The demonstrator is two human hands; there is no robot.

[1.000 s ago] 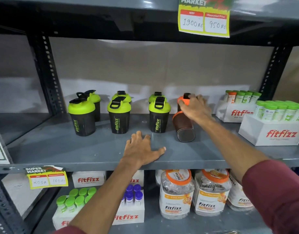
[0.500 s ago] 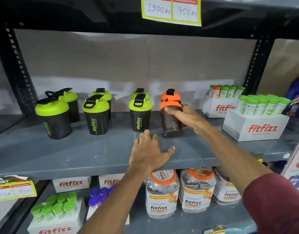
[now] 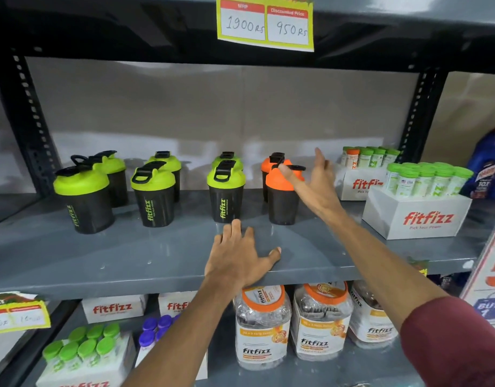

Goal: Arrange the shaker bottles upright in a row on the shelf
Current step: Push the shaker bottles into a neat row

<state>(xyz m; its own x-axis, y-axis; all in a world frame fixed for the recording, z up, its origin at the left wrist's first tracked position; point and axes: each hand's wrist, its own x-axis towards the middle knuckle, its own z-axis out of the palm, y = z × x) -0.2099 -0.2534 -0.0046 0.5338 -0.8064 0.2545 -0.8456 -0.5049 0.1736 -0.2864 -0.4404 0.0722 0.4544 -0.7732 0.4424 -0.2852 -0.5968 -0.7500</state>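
Observation:
Several black shaker bottles stand upright on the grey shelf (image 3: 101, 258) in front and back rows. Green-lidded front ones stand at the left (image 3: 85, 199), middle (image 3: 154, 195) and centre (image 3: 226, 195). An orange-lidded shaker (image 3: 282, 202) stands upright in front, with a second orange one (image 3: 270, 166) behind it. My right hand (image 3: 316, 180) hovers just right of the front orange lid, fingers spread and straight, holding nothing. My left hand (image 3: 240, 255) rests flat on the shelf's front edge.
White fitfizz boxes of green-capped tubes stand on the shelf at the right (image 3: 416, 213) and back right (image 3: 360, 177). A yellow price tag (image 3: 265, 23) hangs above. Jars (image 3: 261, 328) and more boxes fill the lower shelf. A black upright post (image 3: 416, 115) bounds the right side.
One second ago my right hand gripped a tilted orange shaker; it stood it upright in the front row. Now that hand has let go and drawn off to the right, open.

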